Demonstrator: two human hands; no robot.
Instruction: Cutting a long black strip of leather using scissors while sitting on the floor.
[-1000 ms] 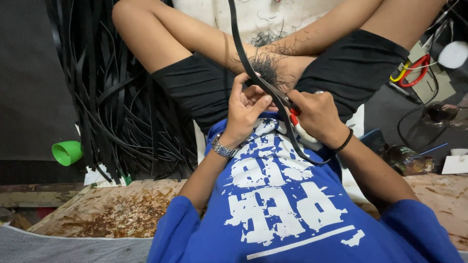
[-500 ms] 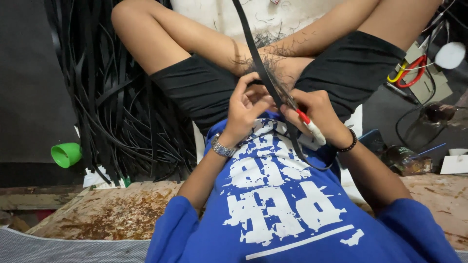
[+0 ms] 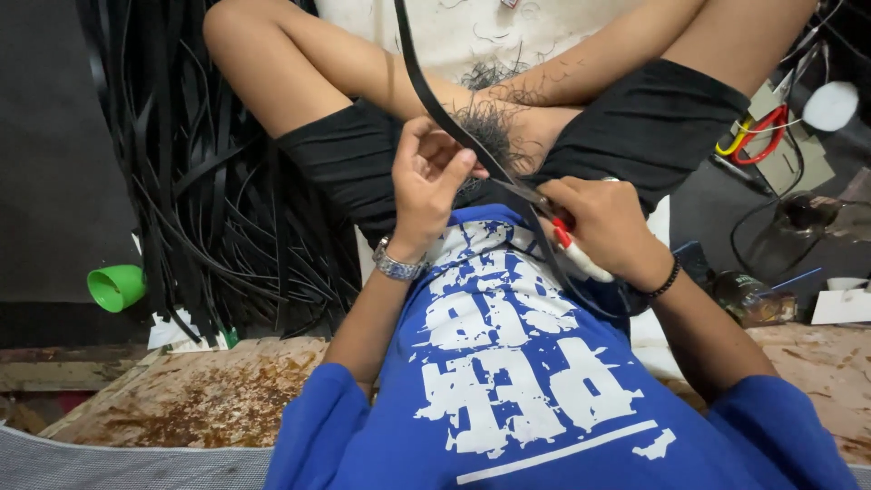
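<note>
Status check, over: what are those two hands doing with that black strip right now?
Left hand pinches the black strip. Right hand grips red-and-white scissors, blades at the strip. Nothing between them; black strip pile lies alongside.

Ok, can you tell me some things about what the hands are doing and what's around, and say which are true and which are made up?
1. The left hand pinches a long black strip. True.
2. The right hand is empty. False: it holds a cutting tool with a red and white handle against the strip.
3. A green cup lies on the person's left. True.
4. The left wrist is bare. False: it wears a silver watch.
5. The pile of strips beside the leg is white. False: the strips are black.
</note>
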